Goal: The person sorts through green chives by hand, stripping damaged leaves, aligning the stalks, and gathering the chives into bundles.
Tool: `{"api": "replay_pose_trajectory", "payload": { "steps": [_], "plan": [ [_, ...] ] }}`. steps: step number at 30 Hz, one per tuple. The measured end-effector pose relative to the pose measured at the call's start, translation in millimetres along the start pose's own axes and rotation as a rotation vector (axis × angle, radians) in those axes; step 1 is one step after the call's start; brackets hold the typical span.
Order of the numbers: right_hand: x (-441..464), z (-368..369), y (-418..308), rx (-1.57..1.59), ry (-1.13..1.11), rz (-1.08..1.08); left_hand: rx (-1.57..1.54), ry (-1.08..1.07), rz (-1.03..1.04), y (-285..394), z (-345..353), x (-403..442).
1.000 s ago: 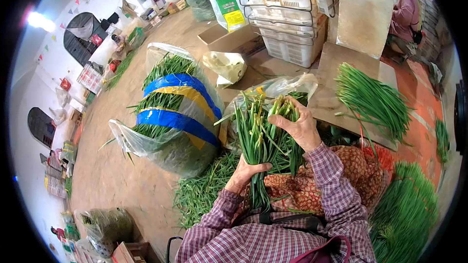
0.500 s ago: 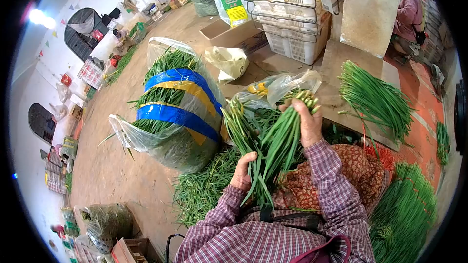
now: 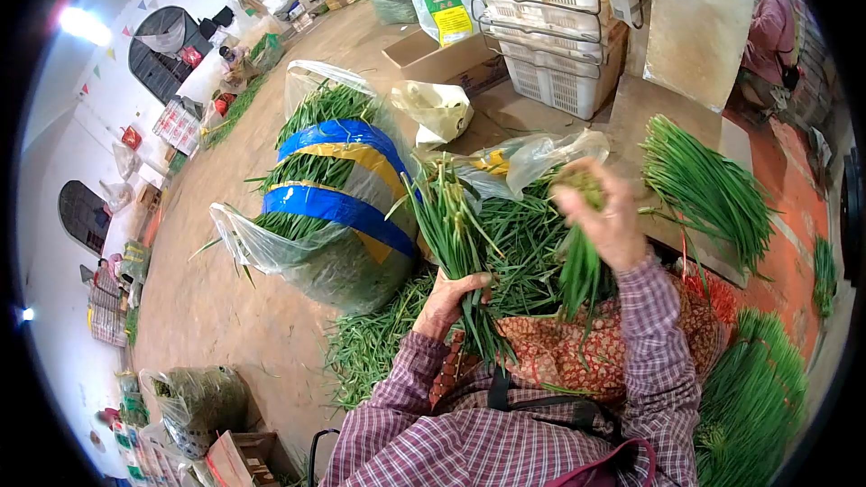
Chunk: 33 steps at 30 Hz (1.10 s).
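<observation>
My left hand (image 3: 448,304) is wrapped round a bunch of long green chives (image 3: 446,233), whose pale stem ends point up and fan out. To its right, my raised right hand (image 3: 615,224), slightly blurred, is closed on a second chive bunch (image 3: 580,272). The stem ends of that bunch are up in my fingers and its leaves hang down. A gap lies between the two bunches. Beneath them a heap of loose chives (image 3: 528,257) lies in front of my lap, where a brown patterned cloth (image 3: 568,352) is spread.
A taped clear bag of greens (image 3: 352,261) lies on the floor at left. A neat chive bundle (image 3: 708,185) rests on a board at right, with a larger chive pile (image 3: 753,397) nearer me. White crates (image 3: 550,77) stand behind. A person (image 3: 769,36) sits at far right.
My hands have moved apart, each with its own bunch. My right hand has gone right, and its bunch looks smaller; the left hand's bunch stands more upright.
</observation>
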State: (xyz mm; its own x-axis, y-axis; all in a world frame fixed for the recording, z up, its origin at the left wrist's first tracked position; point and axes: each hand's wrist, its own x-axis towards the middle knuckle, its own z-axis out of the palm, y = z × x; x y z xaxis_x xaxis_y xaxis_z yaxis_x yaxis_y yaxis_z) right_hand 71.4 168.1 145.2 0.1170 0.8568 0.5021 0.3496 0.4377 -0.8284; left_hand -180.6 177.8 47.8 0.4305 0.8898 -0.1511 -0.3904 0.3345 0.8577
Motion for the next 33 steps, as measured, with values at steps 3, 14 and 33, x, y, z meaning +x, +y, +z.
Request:
{"api": "replay_pose_trajectory", "payload": {
  "steps": [3, 14, 33],
  "plan": [
    [2.5, 32.6, -5.7, -0.010, -0.223, 0.131, 0.076, 0.009, 0.022, 7.6, 18.5, -4.2],
    [2.7, 34.0, 12.3, -0.285, -0.067, -0.114, 0.021, -0.012, -0.005, 5.8, 5.1, -7.8],
    [-11.2, 43.2, 3.1, -0.305, -0.274, 0.029, 0.150, 0.049, 0.055, 15.5, 17.7, -9.8]
  ]
}}
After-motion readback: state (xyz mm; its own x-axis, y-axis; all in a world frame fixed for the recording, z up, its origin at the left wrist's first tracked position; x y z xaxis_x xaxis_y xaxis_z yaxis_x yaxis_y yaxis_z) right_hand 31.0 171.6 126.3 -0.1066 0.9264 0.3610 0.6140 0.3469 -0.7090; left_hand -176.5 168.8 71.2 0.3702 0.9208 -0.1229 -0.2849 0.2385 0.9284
